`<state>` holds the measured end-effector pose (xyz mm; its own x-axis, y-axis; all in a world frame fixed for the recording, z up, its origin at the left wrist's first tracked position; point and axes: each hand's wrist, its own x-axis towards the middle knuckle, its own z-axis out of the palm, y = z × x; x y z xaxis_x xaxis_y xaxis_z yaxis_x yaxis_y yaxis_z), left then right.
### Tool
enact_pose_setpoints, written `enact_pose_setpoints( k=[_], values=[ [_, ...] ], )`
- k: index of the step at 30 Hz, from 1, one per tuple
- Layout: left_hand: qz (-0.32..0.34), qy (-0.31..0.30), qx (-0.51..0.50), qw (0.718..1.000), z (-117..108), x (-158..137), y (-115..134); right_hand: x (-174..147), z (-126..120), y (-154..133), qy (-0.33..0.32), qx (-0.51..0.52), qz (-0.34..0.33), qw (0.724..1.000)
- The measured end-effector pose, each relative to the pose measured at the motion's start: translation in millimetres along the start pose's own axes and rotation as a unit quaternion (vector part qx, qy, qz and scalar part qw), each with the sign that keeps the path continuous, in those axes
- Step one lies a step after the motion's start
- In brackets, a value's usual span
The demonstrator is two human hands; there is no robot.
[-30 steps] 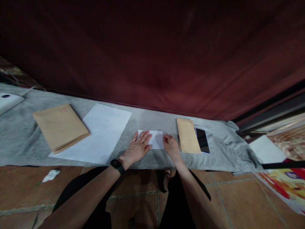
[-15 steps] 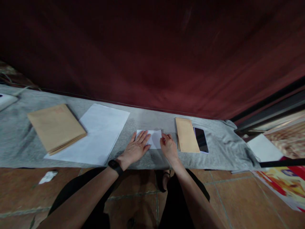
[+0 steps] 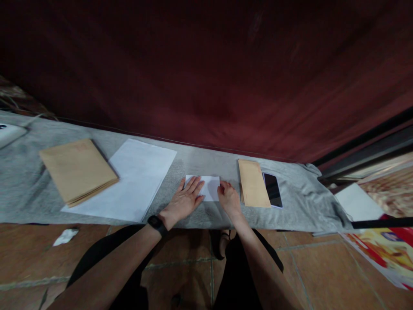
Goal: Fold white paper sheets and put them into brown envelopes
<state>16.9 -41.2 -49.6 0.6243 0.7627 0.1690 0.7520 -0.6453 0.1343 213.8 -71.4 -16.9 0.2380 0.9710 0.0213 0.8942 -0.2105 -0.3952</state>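
Observation:
A small white folded sheet of paper (image 3: 211, 189) lies on the grey cloth in front of me. My left hand (image 3: 187, 200) rests flat on its left part, fingers spread. At the paper's right edge is my right hand (image 3: 229, 198), its fingers curled and closed on that edge. The fingertips of the right hand are partly hidden. Just right of it lies a small stack of brown envelopes (image 3: 254, 183), with a dark-screened phone (image 3: 272, 189) beside it.
Large white sheets (image 3: 138, 181) lie on the grey cloth (image 3: 300, 198) to the left, partly under a stack of larger brown envelopes (image 3: 77, 170). A dark red curtain (image 3: 206, 86) rises behind. A crumpled white scrap (image 3: 66, 237) lies on the tiled floor (image 3: 180, 275).
The view has shifted very slightly. Both hands stay in nearly the same place on the folded paper, and nothing has been let go.

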Motion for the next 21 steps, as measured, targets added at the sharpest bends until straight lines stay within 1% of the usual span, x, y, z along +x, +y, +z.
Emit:
enact_pose_setpoints(
  k=[5,13,18,21],
  values=[
    [-0.004,-0.007,-0.002,1.0,1,0,0,1,4,0,-0.006,-0.014,0.003,1.0],
    [-0.01,-0.018,-0.004,1.0,-2,1,2,3,10,5,0.001,0.018,-0.014,1.0],
    [-0.011,-0.018,-0.001,1.0,-3,0,3,6,11,5,-0.004,0.004,-0.018,1.0],
    [-0.008,-0.017,0.002,1.0,-3,0,2,7,10,4,-0.016,-0.005,-0.009,1.0]
  ],
)
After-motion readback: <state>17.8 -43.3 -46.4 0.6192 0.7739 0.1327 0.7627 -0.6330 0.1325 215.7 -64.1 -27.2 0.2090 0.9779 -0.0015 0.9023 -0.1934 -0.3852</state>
